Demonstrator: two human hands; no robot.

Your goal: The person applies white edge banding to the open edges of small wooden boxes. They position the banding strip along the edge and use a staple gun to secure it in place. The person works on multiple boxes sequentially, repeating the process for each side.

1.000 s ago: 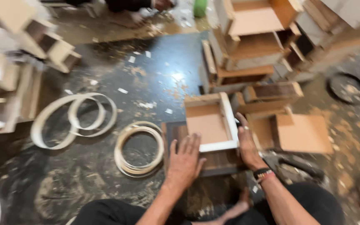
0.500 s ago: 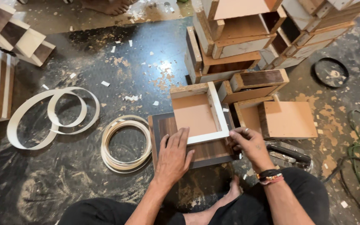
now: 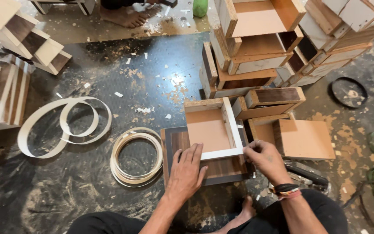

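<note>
Item: small open-topped wooden box (image 3: 211, 128) with pale raw-board walls, an orange-brown inner floor and white edge strip (image 3: 232, 134) along its right and near rims. It sits on a dark walnut-grain laminate panel (image 3: 221, 167) on the black, sawdust-strewn floor (image 3: 109, 78), directly in front of the seated person.

Left hand (image 3: 187, 171): laid flat, fingers spread and extended, palm pressing on the dark panel with the fingertips touching the box's near white rim; it grips nothing.

Right hand (image 3: 265, 158): fingers curled, thumb and forefinger pinched at the near right corner of the white strip; whether the strip end is actually caught between them cannot be told.

Surroundings: coil of cream edge-banding tape (image 3: 137, 158) just left of the panel; loose loops of white banding (image 3: 61, 125) farther left; stack of similar wooden boxes (image 3: 256, 47) behind and to the right; flat brown board (image 3: 304, 138) beside the right hand; dark hand tool (image 3: 306, 173) near the right wrist; another person's bare foot (image 3: 124, 15) at the top edge.

Risks, as judged: the strip may lift or sit crooked at the corner if the pinch slips — the box could slide on the smooth laminate under uneven pressure; sawdust trapped under the banding would spoil the bond.
</note>
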